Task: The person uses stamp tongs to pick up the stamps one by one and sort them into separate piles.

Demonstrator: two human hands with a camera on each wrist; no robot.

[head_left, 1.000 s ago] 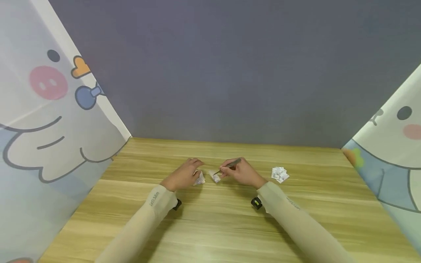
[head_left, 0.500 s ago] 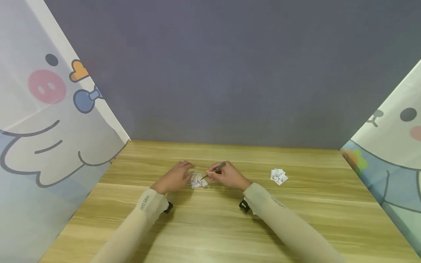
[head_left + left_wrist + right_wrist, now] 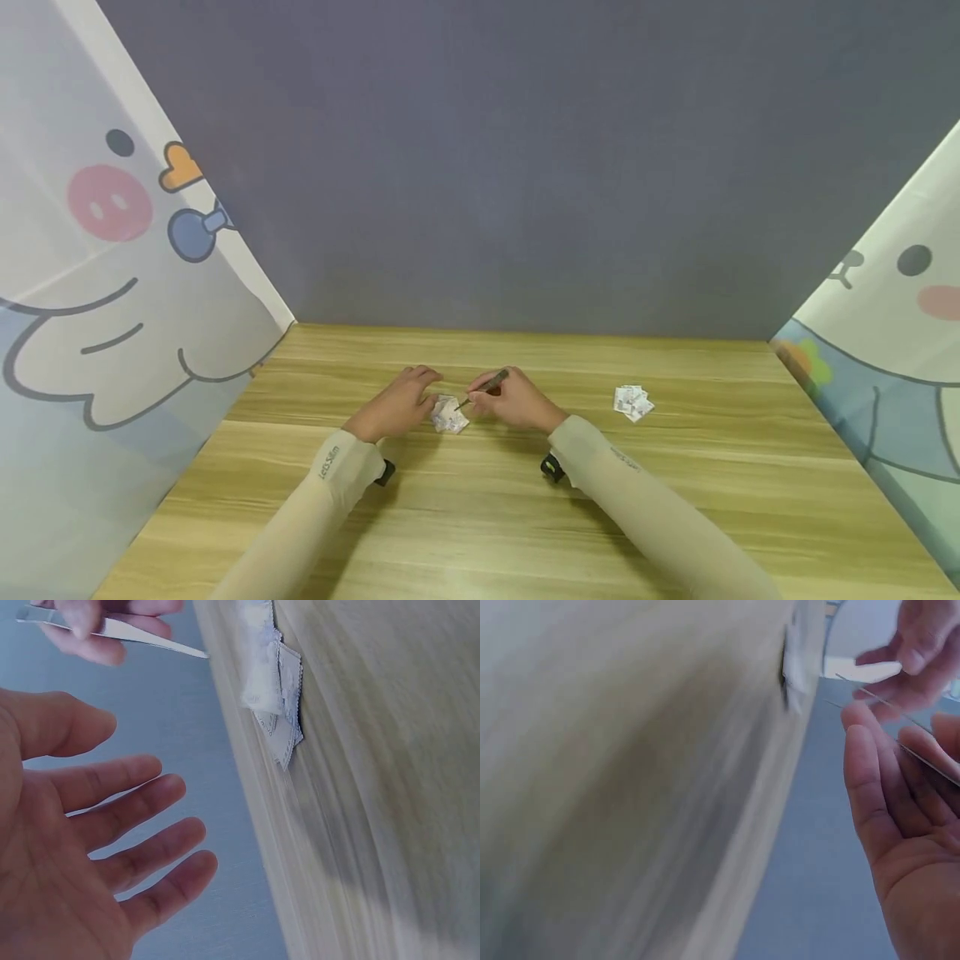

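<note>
In the head view, my right hand (image 3: 517, 402) pinches a pair of tweezers (image 3: 492, 382), its tips pointing down-left over a small pile of white printed sachets (image 3: 450, 419). The right wrist view shows the tweezer tips spread apart with nothing between them. Beside that pile on the left is my left hand (image 3: 401, 404); from the left wrist its fingers (image 3: 150, 874) look relaxed and spread, holding nothing. The sachets (image 3: 289, 705) overlap one another on the wood, their edges serrated.
A second pile of white sachets (image 3: 633, 402) lies on the wooden table (image 3: 480, 517) to the right of my right hand. A dark grey panel (image 3: 480, 167) rises behind the table's far edge, and cartoon-printed sheets (image 3: 67, 333) border both sides.
The right hand moved left with the tweezers, bringing a sachet onto the pile by the left hand; the tips have let it go. The left hand shifted slightly left in view.
</note>
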